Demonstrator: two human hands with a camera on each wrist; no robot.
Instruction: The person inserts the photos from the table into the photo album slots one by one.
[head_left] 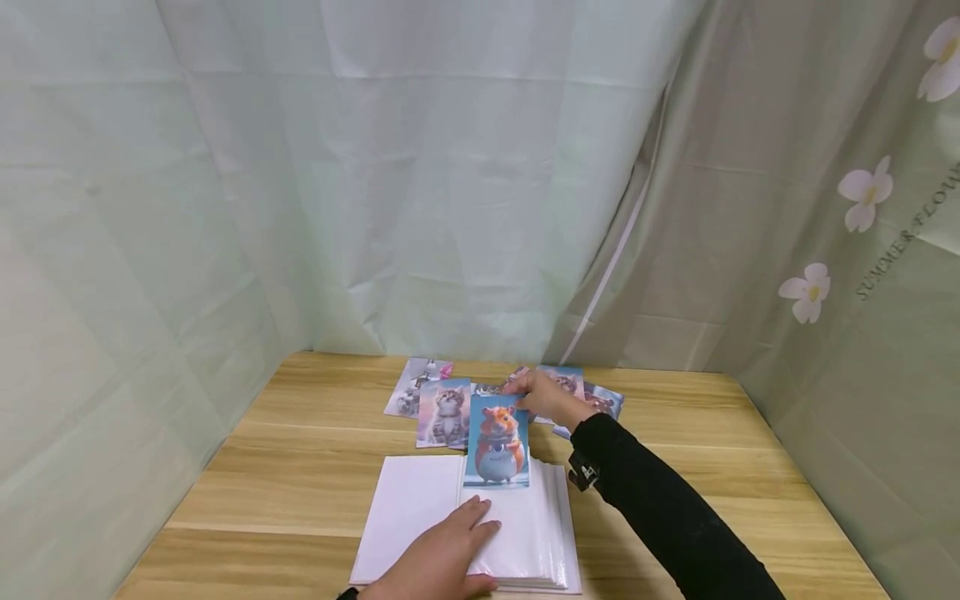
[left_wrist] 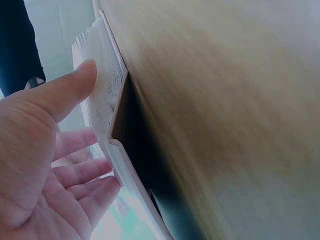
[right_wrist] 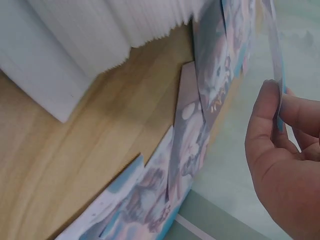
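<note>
A white photo album lies open on the table, its stack of clear-sleeved pages on the right side. My left hand rests on the lower part of the open page near the fold, fingers extended; in the left wrist view its thumb lies over the page edges. At the far side of the album, my right hand pinches the top corner of a picture card showing an orange hamster on blue. The card's lower end overlaps the top of the page. The right wrist view shows the card edge-on between thumb and fingers.
Several more picture cards lie behind the album, among them a kitten card, a grey-toned card and overlapping cards partly behind my right hand. The wooden table ends at pale curtains at the back and sides.
</note>
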